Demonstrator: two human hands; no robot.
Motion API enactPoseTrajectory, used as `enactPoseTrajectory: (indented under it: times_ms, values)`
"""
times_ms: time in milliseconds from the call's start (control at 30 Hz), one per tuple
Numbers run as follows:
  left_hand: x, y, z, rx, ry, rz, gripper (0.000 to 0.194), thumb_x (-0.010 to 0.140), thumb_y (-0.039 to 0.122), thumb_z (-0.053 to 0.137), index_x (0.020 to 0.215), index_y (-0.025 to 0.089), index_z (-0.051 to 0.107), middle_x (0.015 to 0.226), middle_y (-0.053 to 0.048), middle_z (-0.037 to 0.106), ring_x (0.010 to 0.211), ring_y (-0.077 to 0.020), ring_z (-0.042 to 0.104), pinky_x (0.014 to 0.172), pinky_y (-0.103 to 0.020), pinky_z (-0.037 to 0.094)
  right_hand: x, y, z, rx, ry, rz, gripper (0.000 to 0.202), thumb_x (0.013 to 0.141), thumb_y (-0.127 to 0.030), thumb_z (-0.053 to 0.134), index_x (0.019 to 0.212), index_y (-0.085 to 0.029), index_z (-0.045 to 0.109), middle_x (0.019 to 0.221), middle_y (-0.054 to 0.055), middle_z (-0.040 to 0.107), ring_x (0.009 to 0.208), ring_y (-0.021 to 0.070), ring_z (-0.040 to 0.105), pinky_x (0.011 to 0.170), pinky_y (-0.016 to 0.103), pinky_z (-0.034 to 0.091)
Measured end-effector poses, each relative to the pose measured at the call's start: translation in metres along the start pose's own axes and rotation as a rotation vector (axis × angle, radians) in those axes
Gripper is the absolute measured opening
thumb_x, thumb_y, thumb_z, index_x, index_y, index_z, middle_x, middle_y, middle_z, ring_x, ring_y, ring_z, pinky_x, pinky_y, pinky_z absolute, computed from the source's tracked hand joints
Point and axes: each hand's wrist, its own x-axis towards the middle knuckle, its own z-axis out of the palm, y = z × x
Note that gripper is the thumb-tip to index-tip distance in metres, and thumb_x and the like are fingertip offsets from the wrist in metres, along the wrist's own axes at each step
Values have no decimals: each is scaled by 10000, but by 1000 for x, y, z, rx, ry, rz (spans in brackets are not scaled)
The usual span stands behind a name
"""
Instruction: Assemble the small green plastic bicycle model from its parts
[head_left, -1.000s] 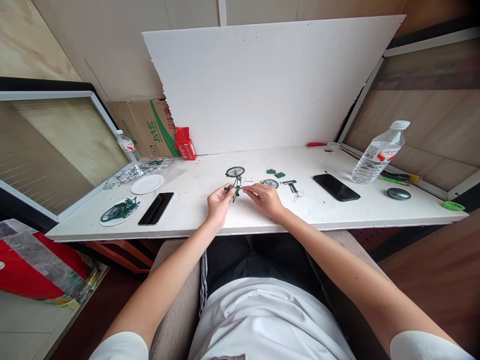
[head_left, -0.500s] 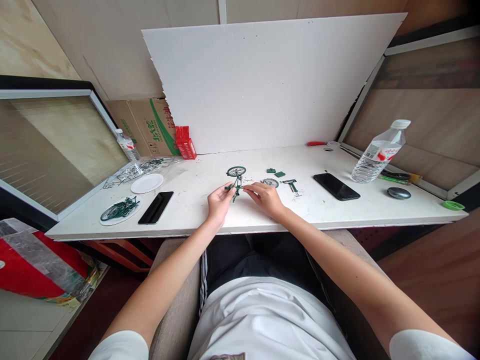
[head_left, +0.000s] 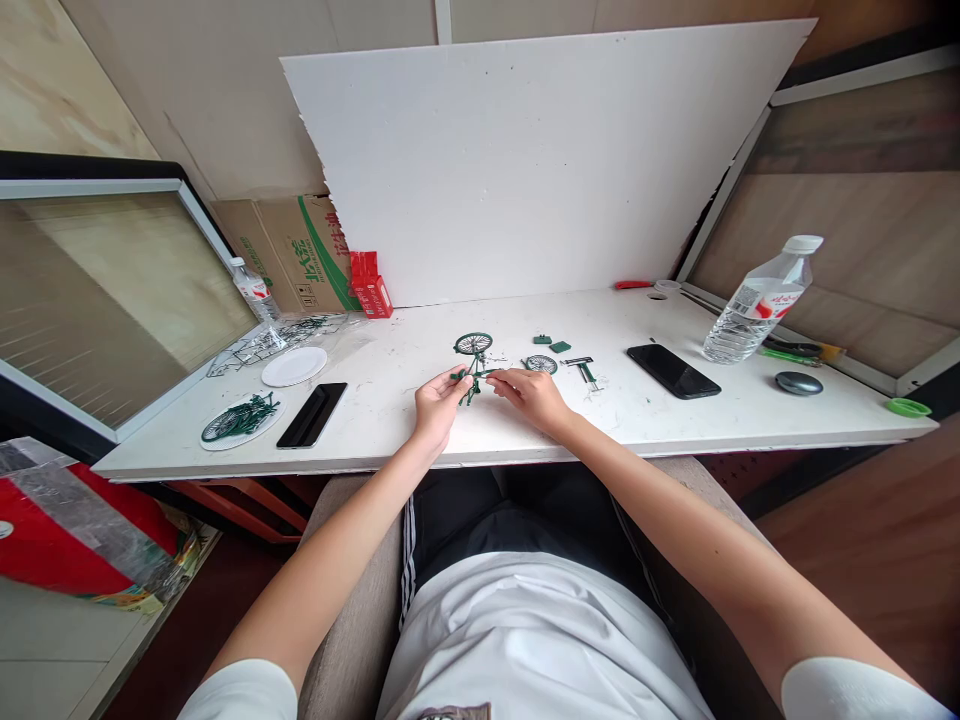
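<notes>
A small green model bicycle frame with one wheel (head_left: 473, 344) is held over the white table (head_left: 390, 400), its wheel pointing away from me. My left hand (head_left: 437, 402) pinches the frame between thumb and fingers. My right hand (head_left: 534, 398) is closed at the frame's right side, fingertips pressed together; whatever they grip is too small to make out. Just beyond my right hand lies a loose spoked wheel (head_left: 541, 365). Two green blocks (head_left: 560, 347) and a green-and-black part (head_left: 582, 372) lie near it.
At the left are a plate of green parts (head_left: 240, 420), a white plate (head_left: 295, 367), a phone (head_left: 312, 415) and a bottle (head_left: 256, 292). To the right are another phone (head_left: 673, 372), a large bottle (head_left: 761, 305) and a grey oval object (head_left: 798, 385). A white board (head_left: 555, 170) stands behind.
</notes>
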Motion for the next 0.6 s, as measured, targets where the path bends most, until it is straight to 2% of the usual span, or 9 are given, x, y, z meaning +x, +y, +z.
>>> enactPoseTrajectory:
  times_ms: [200, 367, 467, 600]
  values:
    - [1, 1, 0, 11, 7, -8, 569, 650, 332, 1008, 1150, 144, 811, 1146, -137, 824, 1153, -261, 755, 1142, -452, 507, 1, -2, -2, 9, -19, 4, 332, 1132, -386, 504, 1115, -201, 779, 896, 76, 825, 760, 210, 754, 684, 312, 520]
    - [0, 2, 1, 21, -6, -1, 534, 674, 319, 993, 1148, 149, 814, 1145, -129, 821, 1124, -243, 758, 1129, -442, 507, 1, -3, -2, -28, -15, 7, 411, 1144, -437, 459, 1007, -205, 770, 751, 50, 756, 609, 176, 628, 602, 306, 421]
    - [0, 2, 1, 23, -11, -4, 523, 684, 319, 986, 1150, 153, 814, 1137, -124, 820, 1124, -244, 755, 1116, -437, 510, 2, -6, -3, -30, -24, 41, 464, 1148, -486, 431, 985, -215, 770, 723, 44, 737, 570, 166, 574, 586, 310, 389]
    - [0, 1, 1, 24, -9, -2, 520, 673, 317, 990, 1133, 150, 814, 1122, -124, 821, 1119, -246, 752, 1109, -438, 511, 6, -10, -6, 30, -57, 124, 533, 1137, -556, 423, 919, -208, 762, 703, 44, 727, 561, 165, 559, 597, 310, 405]
